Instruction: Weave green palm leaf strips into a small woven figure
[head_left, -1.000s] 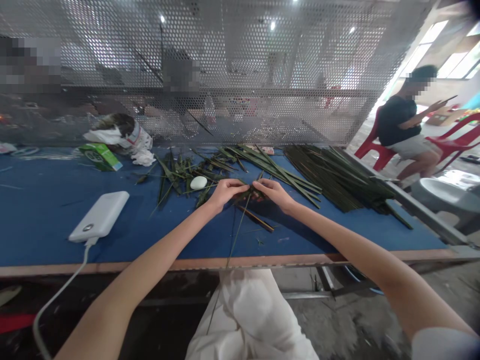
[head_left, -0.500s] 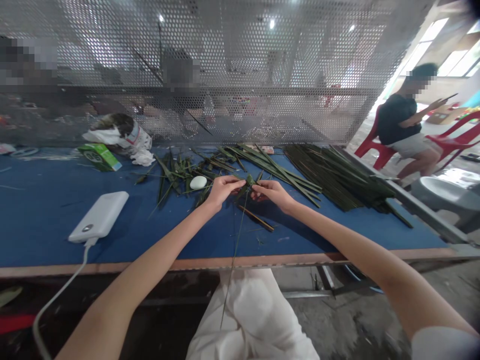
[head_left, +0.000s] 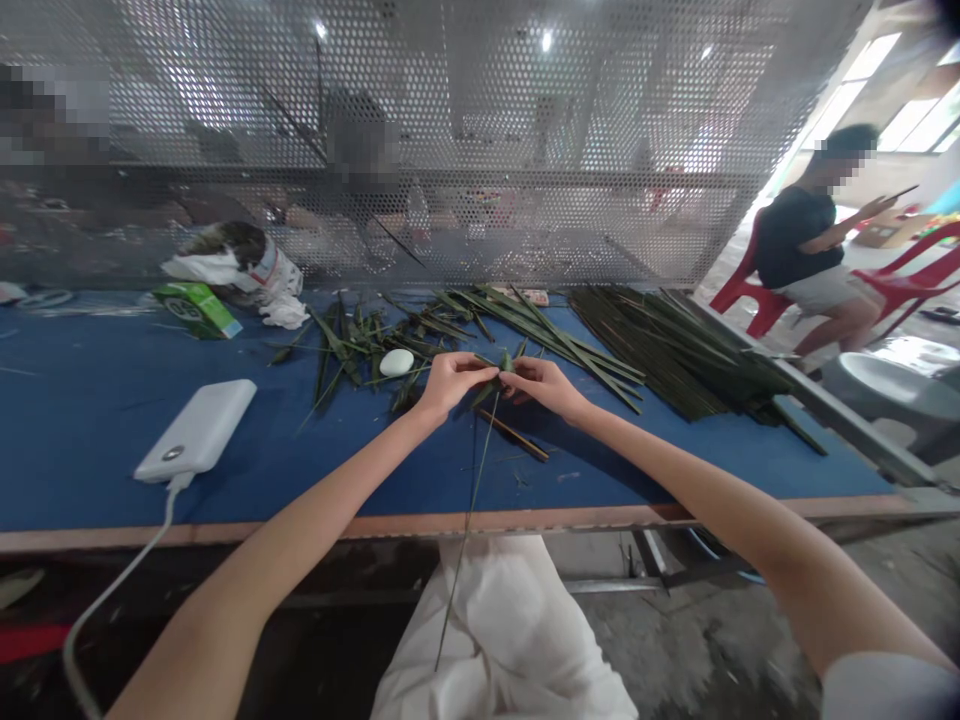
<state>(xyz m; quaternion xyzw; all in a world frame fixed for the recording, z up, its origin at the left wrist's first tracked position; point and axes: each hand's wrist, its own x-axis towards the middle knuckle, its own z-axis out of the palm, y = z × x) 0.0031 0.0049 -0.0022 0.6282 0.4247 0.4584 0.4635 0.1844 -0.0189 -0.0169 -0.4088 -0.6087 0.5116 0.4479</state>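
A small green folded leaf piece [head_left: 507,361] is pinched between my two hands above the blue table. My left hand [head_left: 459,382] grips it from the left, thumb and fingertips together. On the other side my right hand [head_left: 544,386] closes its fingertips on the same piece. A long thin green strand [head_left: 477,480] hangs from it past the table edge, over my lap. Part of the leaf piece is hidden by my fingers. Just left of my left hand lies a white egg-shaped object [head_left: 396,362]. A brown-edged leaf strip [head_left: 517,437] lies beneath my hands.
Loose leaf pieces [head_left: 341,345] lie behind the white object. Long green leaf strips [head_left: 555,335] and a darker pile [head_left: 675,350] spread rightward. At left are a cabled white power bank [head_left: 199,430] and a green box [head_left: 196,310]. A perforated metal panel [head_left: 480,130] stands behind.
My fingertips have drawn closer together on the leaf piece, and its top now points more upward. The hanging strand has shifted slightly. Other things stay where they were.
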